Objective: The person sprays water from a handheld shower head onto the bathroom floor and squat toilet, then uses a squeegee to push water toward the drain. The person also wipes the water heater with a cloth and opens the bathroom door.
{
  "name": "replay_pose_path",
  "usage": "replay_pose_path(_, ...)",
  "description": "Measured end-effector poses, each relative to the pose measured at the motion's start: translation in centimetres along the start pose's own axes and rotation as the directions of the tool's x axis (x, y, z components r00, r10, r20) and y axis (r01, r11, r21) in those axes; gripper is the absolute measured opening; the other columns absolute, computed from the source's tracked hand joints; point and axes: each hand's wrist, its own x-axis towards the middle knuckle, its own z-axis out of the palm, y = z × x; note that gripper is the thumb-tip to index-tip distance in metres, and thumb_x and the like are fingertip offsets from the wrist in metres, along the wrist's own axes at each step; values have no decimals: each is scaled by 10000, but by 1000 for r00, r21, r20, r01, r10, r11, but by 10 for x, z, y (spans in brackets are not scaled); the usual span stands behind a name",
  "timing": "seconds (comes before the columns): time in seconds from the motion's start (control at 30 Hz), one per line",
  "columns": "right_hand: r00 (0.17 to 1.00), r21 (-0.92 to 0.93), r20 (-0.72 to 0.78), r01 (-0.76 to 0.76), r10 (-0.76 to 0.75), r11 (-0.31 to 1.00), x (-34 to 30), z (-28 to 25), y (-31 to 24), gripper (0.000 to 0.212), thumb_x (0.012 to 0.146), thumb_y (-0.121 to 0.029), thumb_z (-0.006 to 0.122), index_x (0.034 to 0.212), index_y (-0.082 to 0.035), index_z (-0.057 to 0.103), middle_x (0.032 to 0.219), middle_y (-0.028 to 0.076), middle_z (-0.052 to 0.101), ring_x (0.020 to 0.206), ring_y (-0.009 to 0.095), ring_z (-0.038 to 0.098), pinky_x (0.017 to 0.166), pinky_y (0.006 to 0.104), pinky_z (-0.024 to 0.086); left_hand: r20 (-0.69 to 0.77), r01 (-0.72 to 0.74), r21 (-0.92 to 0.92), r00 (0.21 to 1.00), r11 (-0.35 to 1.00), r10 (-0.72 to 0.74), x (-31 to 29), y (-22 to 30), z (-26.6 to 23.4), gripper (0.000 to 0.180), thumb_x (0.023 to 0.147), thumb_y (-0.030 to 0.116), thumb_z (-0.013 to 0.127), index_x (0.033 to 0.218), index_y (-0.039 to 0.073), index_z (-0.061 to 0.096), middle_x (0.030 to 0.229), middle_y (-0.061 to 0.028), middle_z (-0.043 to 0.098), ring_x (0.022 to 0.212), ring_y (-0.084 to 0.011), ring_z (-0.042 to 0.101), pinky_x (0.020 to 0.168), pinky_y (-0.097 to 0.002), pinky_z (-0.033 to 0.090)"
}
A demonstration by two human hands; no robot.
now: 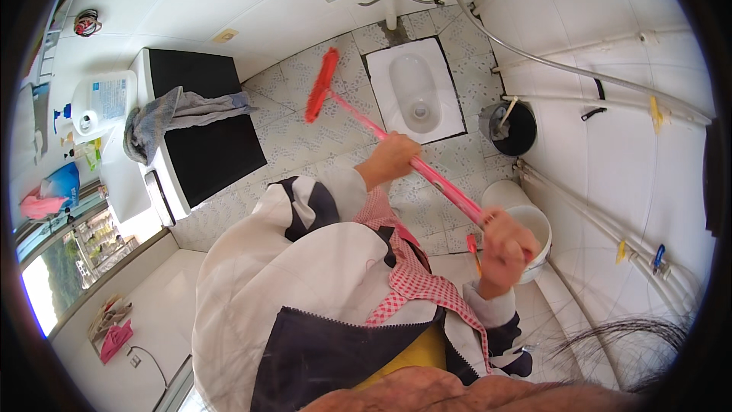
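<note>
Both hands hold a floor brush [446, 187] with a pink handle and a narrow red head [322, 85]. My left hand [390, 160] is wrapped round the middle of the handle. Toward its near right end, my right hand [507, 246] closes round the handle, slightly blurred. The red head is at the far left of the handle, over the patterned tile floor [286, 137]; whether it touches the tiles I cannot tell. Beyond my left hand, a white squat toilet [418, 91] is set in the floor.
A black bucket [522, 133] stands right of the toilet, and a white bucket [537, 229] is beside my right hand. At left, a grey towel [191, 111] drapes over a black-topped white appliance [217, 160]. Pipes [579, 95] and a hose [526, 53] run along the right wall.
</note>
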Motion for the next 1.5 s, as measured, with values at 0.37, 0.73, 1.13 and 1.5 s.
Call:
replay_pose_path(0.37,806,-82,376,-463,458,882,59,61,145,77,846,29,558,782,48,596,874,116,650,1002,276,600,986,433,397,48,348,195,931,917,-363,-78,-162,-58,78,679,85,602,613,62,566,642,-142,597,670,-363,584,612,-456,458)
replay_pose_path(0.73,985,-318,-20,-167,170,933,95,-46,-4,214,828,-77,471,642,17,521,580,104,522,665,266,565,883,575,442,-180,42,-151,981,988,-69,103,-12,48,141,611,137,661,563,98,534,593,-96,558,650,-325,572,638,-431,425)
replay_pose_path(1.13,988,-588,1,-124,154,799,83,-128,-90,412,882,-358,566,678,-2,524,694,162,590,697,280,586,801,455,503,-10,98,-84,995,992,-100,125,90,102,123,634,143,641,596,116,527,628,-74,556,677,-293,576,659,-405,432)
replay_pose_path(1.5,394,-852,487,17,779,524,61,-78,111,239,856,-120,545,1083,-51,521,857,212,612,765,392,595,654,467,468,-66,516,213,855,829,-515,-73,-54,85,83,669,152,625,640,83,590,693,-91,616,776,-286,601,763,-393,450)
